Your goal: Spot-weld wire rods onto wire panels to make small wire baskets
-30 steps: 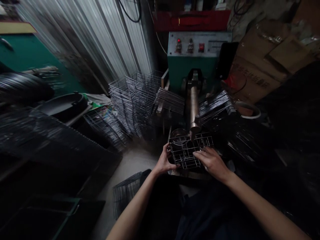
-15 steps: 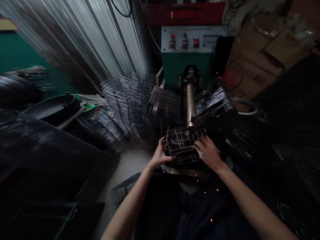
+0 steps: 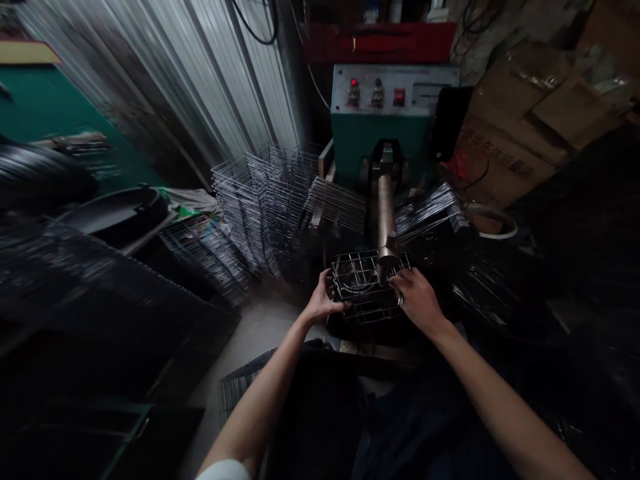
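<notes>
A small wire basket sits under the thick metal arm of a spot welder. The arm's blunt lower end reaches down at the basket's right half. My left hand grips the basket's left end, thumb along the near side and fingers round the far side. At the right end, my right hand is closed on the basket's wires beside the welder tip. Something thin and shiny shows at its fingers, too small to make out. The basket's lower parts are dark.
Stacked wire panels stand left of the machine. Bundles of metal wires lie on both sides of the arm, including one on the right. Behind is a green control box with a red light. Cardboard boxes lean at right.
Glowing sparks below the basket are gone. The camera view has shifted slightly, and the basket sits a little farther left against the welder tip. Both hands keep their hold.
</notes>
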`<state>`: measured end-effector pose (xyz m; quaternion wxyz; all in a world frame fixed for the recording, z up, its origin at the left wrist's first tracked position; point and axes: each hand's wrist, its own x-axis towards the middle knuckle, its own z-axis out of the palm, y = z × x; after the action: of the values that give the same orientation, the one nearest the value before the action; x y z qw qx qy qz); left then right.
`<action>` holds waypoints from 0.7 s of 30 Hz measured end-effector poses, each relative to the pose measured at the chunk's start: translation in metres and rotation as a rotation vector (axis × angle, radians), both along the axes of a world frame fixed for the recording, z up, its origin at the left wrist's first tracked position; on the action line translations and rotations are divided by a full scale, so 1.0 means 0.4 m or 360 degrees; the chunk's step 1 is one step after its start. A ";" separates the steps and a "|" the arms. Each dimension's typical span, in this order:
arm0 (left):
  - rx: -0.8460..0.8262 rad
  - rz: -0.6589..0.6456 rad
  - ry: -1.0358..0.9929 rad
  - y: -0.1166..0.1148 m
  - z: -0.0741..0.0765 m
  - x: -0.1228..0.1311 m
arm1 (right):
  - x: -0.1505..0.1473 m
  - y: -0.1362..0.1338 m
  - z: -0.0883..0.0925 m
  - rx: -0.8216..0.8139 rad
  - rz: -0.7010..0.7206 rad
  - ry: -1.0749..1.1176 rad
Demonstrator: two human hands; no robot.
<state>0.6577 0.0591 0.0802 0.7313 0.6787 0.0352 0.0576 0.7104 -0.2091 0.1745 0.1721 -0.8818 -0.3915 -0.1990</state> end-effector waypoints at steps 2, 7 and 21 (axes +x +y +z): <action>0.0002 -0.0038 -0.0022 0.004 -0.001 0.005 | 0.000 -0.004 0.004 0.0015 0.0024 0.0044; 0.0057 -0.0135 -0.0062 0.026 -0.012 0.003 | -0.023 -0.032 0.014 0.0261 0.0170 0.0353; 0.0285 -0.0262 0.0029 0.027 -0.060 -0.133 | -0.229 -0.152 -0.018 0.1570 -0.0138 0.2150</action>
<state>0.6045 0.0700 0.0561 0.6696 0.7425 -0.0193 -0.0061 0.6188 -0.2697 0.1672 0.7280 -0.6492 -0.0378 0.2172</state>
